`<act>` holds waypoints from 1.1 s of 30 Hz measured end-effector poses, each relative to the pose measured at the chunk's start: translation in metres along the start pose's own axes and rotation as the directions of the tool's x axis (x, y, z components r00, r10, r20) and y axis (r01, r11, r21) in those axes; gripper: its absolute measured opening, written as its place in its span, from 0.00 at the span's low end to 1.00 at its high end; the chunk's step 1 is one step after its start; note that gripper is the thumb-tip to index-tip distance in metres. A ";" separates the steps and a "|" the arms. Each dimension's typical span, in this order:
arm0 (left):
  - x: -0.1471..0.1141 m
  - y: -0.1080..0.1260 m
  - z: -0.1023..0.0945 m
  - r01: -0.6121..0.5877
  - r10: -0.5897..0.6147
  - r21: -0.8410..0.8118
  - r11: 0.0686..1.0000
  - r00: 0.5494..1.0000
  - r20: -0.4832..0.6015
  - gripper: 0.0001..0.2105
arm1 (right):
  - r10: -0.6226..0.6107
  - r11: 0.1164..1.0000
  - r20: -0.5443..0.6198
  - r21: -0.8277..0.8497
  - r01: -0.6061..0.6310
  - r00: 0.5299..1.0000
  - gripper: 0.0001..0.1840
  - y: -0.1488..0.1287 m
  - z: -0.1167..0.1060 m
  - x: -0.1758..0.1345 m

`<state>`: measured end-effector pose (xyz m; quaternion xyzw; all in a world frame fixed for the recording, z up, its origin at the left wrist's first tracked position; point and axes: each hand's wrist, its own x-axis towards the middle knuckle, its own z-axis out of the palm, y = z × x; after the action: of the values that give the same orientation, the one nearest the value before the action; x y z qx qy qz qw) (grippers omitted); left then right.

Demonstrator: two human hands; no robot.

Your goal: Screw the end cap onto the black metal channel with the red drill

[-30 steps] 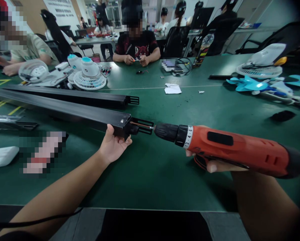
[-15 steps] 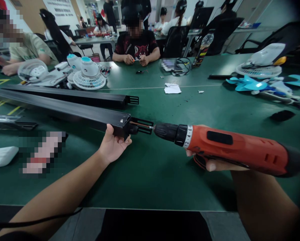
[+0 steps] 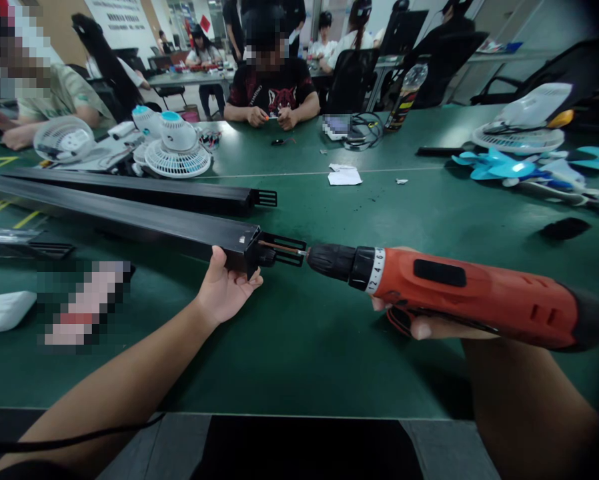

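My left hand (image 3: pixel 228 285) grips the near end of a long black rail (image 3: pixel 179 223), thumb on its side and fingers underneath. From that end juts a slotted black bracket (image 3: pixel 292 252). My right hand (image 3: pixel 429 328) is wrapped round the grip of a red cordless drill (image 3: pixel 479 287), which lies level and points left. Its long thin bit (image 3: pixel 284 249) reaches along the bracket to the rail's end face; the tip's exact contact is hidden. Behind lies a second black rail (image 3: pixel 204 195) with a similar slotted end.
White fan parts (image 3: pixel 177 157) stand at the back left. Blue fan blades (image 3: pixel 494 167) and a white fan (image 3: pixel 524 127) lie at the right. A paper scrap (image 3: pixel 344 175) and a bottle (image 3: pixel 407 97) are farther back. A co-worker (image 3: pixel 272 87) sits opposite.
Almost nothing differs. The drill and both hands keep their places, with the bit still at the rail's end; the view has shifted very slightly.
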<state>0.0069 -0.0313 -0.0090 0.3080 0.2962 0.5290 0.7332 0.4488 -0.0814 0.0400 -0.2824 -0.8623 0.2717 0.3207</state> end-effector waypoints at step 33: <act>-0.001 -0.001 0.007 -0.040 0.041 0.053 0.998 0.999 -0.005 0.40 | 0.039 0.975 0.097 0.216 -0.059 0.995 0.16 -0.010 -0.008 0.002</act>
<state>0.0128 -0.0336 -0.0049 0.3315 0.3059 0.5367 0.7131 0.4506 -0.0845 0.0524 -0.2537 -0.8337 0.3856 0.3031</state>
